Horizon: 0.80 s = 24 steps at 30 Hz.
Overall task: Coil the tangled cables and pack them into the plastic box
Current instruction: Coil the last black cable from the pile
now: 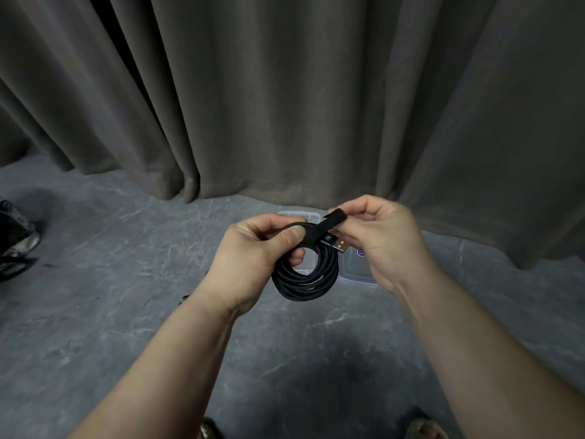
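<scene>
Cable: the black cable (305, 274) is wound into a round coil and held in the air above the grey marbled floor (110, 312), just in front of the plastic box.
Left grip: the left hand (253, 258) is closed on the top of the coil, thumb pressed over the bundled loops and fingers curled through the ring, which likely keeps the turns from springing apart.
Right grip: the right hand (380, 239) pinches the free end of a flat black strap (329, 221) between thumb and forefinger; the other fingers are curled loosely.
Strap: it runs from the right fingertips down across the loops beside the left thumb, so it looks like a tie being wrapped around the coil.
Plug: a USB plug (338, 245) with an orange insert sticks out of the bundle toward the right hand.
Hand pose: both forearms reach forward and converge, wrists slightly raised, palms turned toward each other.
Box: the clear plastic box (357, 270) sits on the floor directly behind and below the hands, mostly hidden by them; its contents cannot be told.
Backdrop: a grey curtain (285, 106) hangs just behind the box.
Stage: judged from this, the coiling is done and fastening comes before packing.
</scene>
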{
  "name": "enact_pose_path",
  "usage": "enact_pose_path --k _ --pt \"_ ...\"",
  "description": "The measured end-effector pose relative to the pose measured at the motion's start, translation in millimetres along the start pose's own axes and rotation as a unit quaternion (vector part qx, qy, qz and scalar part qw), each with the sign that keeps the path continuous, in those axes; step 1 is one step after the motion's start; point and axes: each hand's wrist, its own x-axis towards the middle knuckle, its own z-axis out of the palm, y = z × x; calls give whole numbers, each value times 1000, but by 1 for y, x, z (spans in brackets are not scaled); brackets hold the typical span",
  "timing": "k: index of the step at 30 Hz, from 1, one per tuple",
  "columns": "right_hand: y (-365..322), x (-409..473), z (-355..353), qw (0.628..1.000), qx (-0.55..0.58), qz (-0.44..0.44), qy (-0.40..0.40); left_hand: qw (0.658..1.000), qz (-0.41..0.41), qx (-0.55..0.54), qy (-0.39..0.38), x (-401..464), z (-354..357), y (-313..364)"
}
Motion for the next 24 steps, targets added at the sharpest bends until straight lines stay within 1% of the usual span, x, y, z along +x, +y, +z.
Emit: enact_pose_path --k 3,6,9,13,18,21,24 --pt "-5 -3 2 999 24 36 -31 1000 9 21 -3 -2 3 0" --pt "-7 -7 2 994 -3 66 -90 1000 19 24 0 -2 6 0" --pt "-8 -8 -1 988 -16 88 -125 999 40 32 8 -3 7 0" --pt "-8 -8 -2 985 -17 102 -141 996 72 45 15 -4 8 0" --pt "-8 -10 -2 981 0 108 -164 994 87 51 31 -2 8 -3" --pt "-8 -12 -3 976 -14 107 -187 994 87 56 37 -1 7 -6" --pt "-9 -13 -3 974 -37 111 -193 994 87 60 35 -2 8 -8"
